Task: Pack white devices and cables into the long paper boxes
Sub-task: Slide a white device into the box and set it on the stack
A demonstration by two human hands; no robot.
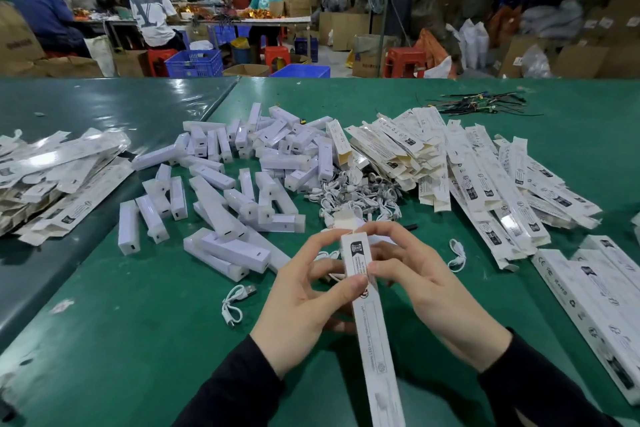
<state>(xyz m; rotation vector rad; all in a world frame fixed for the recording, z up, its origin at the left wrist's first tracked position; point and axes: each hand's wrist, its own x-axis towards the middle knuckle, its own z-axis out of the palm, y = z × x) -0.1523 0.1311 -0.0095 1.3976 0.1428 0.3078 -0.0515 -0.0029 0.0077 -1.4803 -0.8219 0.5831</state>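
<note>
I hold one long paper box upright between both hands, above the green counter. My left hand pinches its upper part with thumb and fingertips; my right hand grips the other side — its top flap stands open just past my fingers. The box looks light and thin-walled, easy to crush, so I judge the stiff edges the best hold. Beyond my hands lie white devices and soft coiled cables.
</note>
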